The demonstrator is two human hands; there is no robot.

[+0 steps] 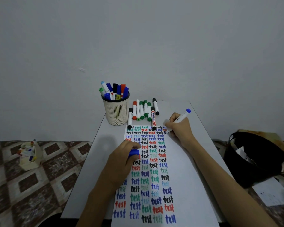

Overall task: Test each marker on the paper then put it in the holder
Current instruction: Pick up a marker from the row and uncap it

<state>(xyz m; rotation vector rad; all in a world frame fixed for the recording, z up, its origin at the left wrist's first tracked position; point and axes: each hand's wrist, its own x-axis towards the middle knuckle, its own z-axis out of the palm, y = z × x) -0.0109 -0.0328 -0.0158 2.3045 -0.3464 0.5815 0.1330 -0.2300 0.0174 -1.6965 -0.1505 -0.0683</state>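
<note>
Cream mesh holder [116, 112] stands beyond the far-left corner of the paper [148, 177]. Left hand [120, 158] on paper's left half, fingers curled round blue cap [134, 152]. Right hand [179, 129] at paper's far-right corner, fingers clamped low on blue marker [182, 117] (probably light, rigid, slick barrel; grip near nib).

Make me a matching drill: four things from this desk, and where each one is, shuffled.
Things:
1. blue cap
2. blue marker
3. holder
4. loose markers

Places:
A. far left corner of the table
B. in the right hand, tip on the paper
C. lying by the paper's far edge
D. in the left hand

Pairs: 1-D, 2-B, 3-A, 4-C.
</note>
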